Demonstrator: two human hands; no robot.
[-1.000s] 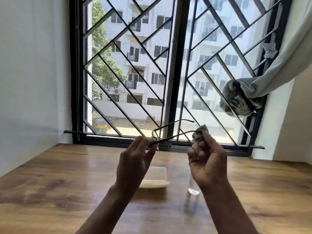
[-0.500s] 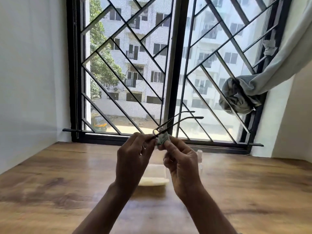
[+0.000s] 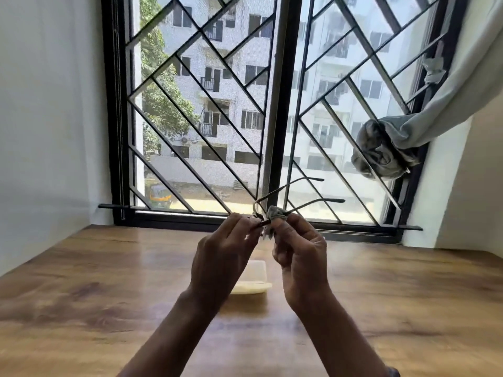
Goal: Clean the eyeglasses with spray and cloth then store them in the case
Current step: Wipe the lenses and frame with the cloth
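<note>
I hold thin dark-framed eyeglasses point(image 3: 292, 195) up above the table, in front of the window. My left hand point(image 3: 226, 251) pinches the frame at its left end. My right hand point(image 3: 299, 251) presses a small grey cloth point(image 3: 276, 213) against a lens, right beside the left fingers. Both temple arms stick out to the right and away from me. A pale yellow glasses case point(image 3: 255, 278) lies on the wooden table point(image 3: 81, 295) below and behind my hands. The spray bottle is hidden behind my right hand.
A black window frame with a diagonal metal grille point(image 3: 217, 118) fills the far side, its sill right behind the table. A knotted grey curtain point(image 3: 381, 151) hangs at the right. White walls close in on the left and right.
My right hand with the cloth moved left from the temple arms to the lens beside my left fingers. The glasses stay raised, and the spray bottle went out of sight behind my right hand.
</note>
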